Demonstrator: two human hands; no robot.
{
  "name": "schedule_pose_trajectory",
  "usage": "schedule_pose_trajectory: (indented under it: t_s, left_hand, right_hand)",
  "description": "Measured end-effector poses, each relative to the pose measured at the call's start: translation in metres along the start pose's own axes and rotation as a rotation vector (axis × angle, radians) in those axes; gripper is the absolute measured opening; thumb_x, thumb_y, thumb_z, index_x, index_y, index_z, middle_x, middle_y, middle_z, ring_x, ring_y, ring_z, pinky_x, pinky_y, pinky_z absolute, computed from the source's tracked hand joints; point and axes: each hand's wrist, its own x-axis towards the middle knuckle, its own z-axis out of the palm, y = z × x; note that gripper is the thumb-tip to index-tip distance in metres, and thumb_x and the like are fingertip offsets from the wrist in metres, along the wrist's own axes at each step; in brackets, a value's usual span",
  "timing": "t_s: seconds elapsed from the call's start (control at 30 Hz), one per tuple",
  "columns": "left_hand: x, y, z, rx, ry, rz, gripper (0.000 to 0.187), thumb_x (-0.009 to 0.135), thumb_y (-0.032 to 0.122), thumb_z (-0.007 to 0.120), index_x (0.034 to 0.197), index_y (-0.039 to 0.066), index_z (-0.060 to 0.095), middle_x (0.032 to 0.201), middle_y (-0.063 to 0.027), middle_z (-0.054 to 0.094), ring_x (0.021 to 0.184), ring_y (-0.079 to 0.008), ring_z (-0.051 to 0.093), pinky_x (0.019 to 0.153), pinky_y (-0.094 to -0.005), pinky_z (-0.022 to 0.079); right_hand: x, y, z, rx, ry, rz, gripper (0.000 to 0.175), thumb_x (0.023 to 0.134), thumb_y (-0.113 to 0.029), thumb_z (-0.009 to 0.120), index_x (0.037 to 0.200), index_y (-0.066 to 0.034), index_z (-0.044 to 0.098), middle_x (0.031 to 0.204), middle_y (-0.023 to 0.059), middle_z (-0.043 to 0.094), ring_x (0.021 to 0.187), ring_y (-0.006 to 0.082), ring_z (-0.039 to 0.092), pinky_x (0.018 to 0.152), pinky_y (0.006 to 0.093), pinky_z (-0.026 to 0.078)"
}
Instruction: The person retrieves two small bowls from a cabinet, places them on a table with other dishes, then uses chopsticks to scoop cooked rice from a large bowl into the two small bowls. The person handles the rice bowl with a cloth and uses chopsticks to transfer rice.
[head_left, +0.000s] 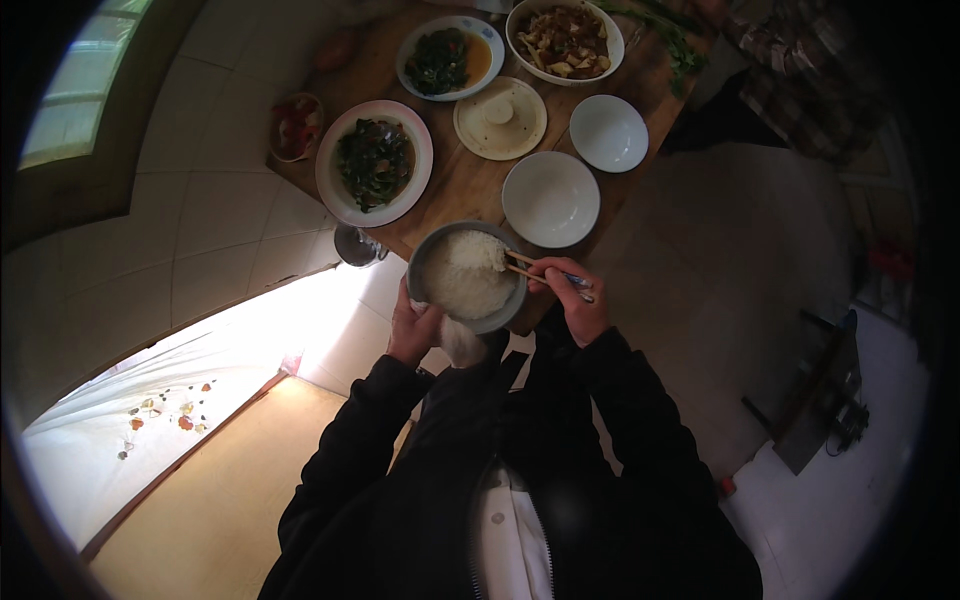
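Note:
My left hand (414, 330) grips the near left rim of a grey bowl (498, 326) with a whitish cloth (460, 343) between. Cooked white rice (466, 281) fills much of the bowl, heaped higher at its far side. In my right hand (576, 300) is a pair of wooden chopsticks (520, 262), their tips at the right edge of the heaped rice. Just beyond the bowl, to the right, stands a white bowl (551, 199) with nothing in it, and a smaller white bowl (609, 133) sits behind that one. A pale round lid (500, 118) with a knob lies on the table.
The wooden table (457, 196) also holds a pink-rimmed dish of greens (373, 163), a second plate of greens (437, 61), a bowl of cooked food (564, 41), a small bowl of red food (296, 127) and leafy stalks (679, 49). Another person's plaid sleeve (780, 45) shows at upper right.

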Motion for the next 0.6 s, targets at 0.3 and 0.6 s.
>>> schedule_pose_trajectory:
  t_s: [0.3,0.6]
  left_hand:
    - [-0.012,0.054,-0.006,0.144,-0.052,0.005,0.069,0.091,-0.001,0.057,0.156,0.003,0.035,0.143,-0.0121,0.055,0.135,-0.0202,0.051,0.114,-0.0345,0.040]
    - [-0.023,0.093,0.022,0.242,-0.017,0.070,0.077,0.090,-0.003,0.055,0.161,0.003,0.027,0.149,-0.0156,0.052,0.135,-0.0201,0.052,0.113,-0.0329,0.041]
  right_hand:
    - [-0.004,-0.014,-0.005,0.186,0.008,0.059,0.027,0.107,-0.015,0.057,0.123,0.0038,0.068,0.109,0.0163,0.074,0.092,0.0209,0.073,0.084,0.0318,0.060]
    - [-0.005,-0.032,-0.028,0.278,-0.003,0.070,0.028,0.107,-0.017,0.057,0.123,0.0035,0.067,0.107,0.0177,0.073,0.091,0.0229,0.074,0.082,0.0320,0.061]
